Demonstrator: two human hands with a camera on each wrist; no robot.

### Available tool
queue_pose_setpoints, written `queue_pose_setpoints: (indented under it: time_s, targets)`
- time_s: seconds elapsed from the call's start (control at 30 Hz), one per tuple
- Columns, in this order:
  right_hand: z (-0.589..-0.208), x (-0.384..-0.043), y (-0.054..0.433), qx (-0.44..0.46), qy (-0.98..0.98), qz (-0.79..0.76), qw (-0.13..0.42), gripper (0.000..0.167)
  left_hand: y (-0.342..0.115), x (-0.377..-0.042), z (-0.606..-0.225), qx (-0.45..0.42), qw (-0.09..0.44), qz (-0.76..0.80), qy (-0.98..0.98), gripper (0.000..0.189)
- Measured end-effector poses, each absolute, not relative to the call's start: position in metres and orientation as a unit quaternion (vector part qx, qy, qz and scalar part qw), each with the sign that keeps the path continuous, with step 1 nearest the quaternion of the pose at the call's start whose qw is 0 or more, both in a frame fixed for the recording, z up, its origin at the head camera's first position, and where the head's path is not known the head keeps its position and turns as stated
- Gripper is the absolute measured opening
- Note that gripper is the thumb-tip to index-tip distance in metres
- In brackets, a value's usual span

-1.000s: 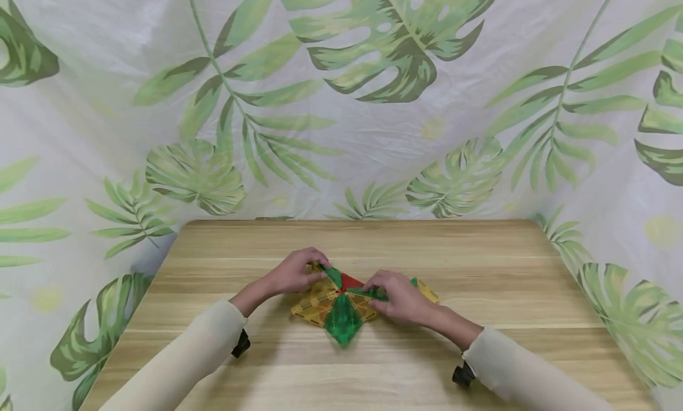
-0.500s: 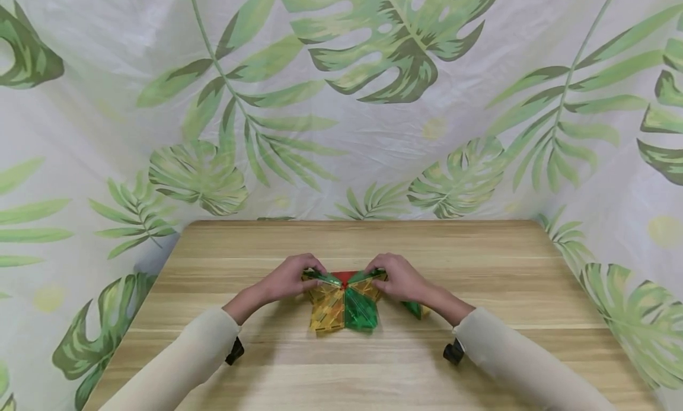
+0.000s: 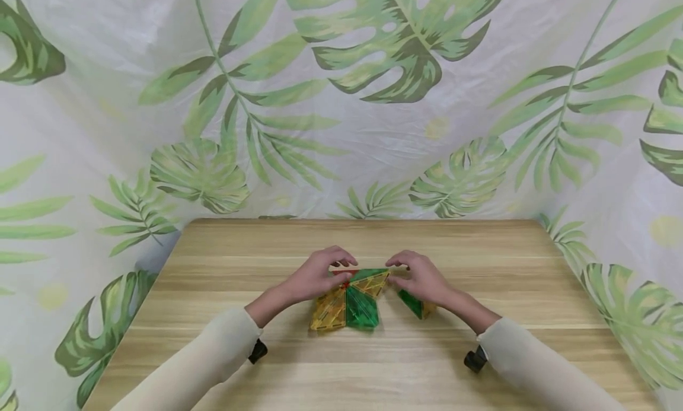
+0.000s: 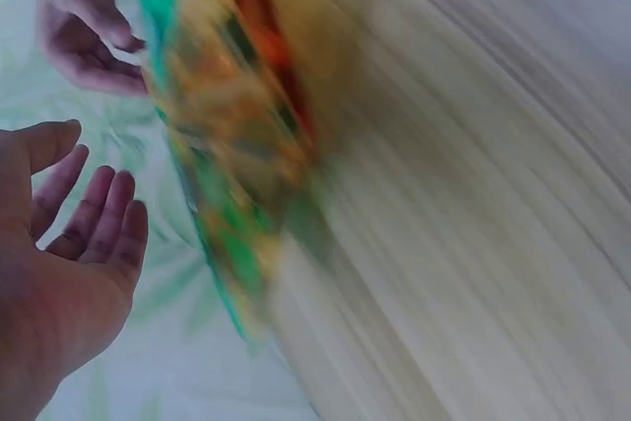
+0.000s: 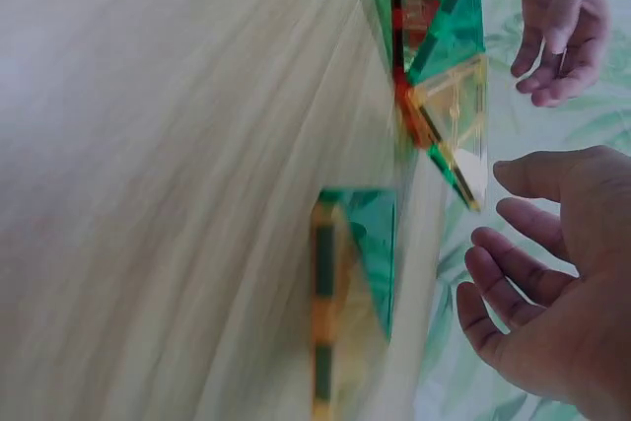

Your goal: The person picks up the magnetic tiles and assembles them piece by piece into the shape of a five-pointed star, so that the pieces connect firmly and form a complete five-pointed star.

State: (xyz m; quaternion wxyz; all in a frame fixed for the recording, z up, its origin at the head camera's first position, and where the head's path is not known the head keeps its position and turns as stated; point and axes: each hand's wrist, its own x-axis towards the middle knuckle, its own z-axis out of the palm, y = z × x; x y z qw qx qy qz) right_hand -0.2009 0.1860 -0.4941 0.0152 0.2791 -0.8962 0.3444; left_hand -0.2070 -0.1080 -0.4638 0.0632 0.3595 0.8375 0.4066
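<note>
A construction of see-through magnetic tiles (image 3: pixel 361 309), in green, yellow-orange and red, stands on the table. My left hand (image 3: pixel 319 274) is over its left side, hiding part of it. In the left wrist view the loosely bent fingers of that hand (image 4: pixel 74 253) are apart from the blurred tiles (image 4: pixel 232 96). Just beyond the right side of the construction is my right hand (image 3: pixel 421 276); in its own wrist view the hand (image 5: pixel 567 278) holds nothing. Below its palm lies a smaller green and yellow tile piece (image 3: pixel 412 304), separate from the construction (image 5: pixel 444 36).
The wooden table (image 3: pixel 256 375) runs back to a pale cloth (image 3: pixel 373 144) printed with green leaves. Both forearms come in from the front in light sleeves, with small black cameras (image 3: pixel 258 351) at the wrists.
Both hands held the construction's sides half a second ago and have let go. The left hand has shifted right and the right hand slightly right. Earlier, the construction turned between them.
</note>
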Motion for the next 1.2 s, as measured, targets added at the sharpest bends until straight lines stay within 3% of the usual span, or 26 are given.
queue_pose_setpoints:
  time_s: [0.43,0.7,0.97,1.2]
  targets:
    - [-0.5,-0.182,0.244,0.198,-0.92,0.338,0.021,0.033,-0.033,-0.19,-0.457,0.337,0.191,0.455,0.802,0.042]
    - [-0.51,-0.166,0.26,0.157,-0.931,0.33,0.012,0.048,-0.009,-0.183,-0.461,0.292,0.268,0.452,0.799,0.068]
    - [-0.515,-0.152,0.261,0.126,-0.934,0.333,0.011,0.058,0.004,-0.18,-0.465,0.25,0.319,0.461,0.789,0.083]
    - [-0.521,-0.144,0.255,0.106,-0.938,0.327,0.044,0.061,0.01,-0.179,-0.471,0.241,0.323,0.445,0.8,0.088]
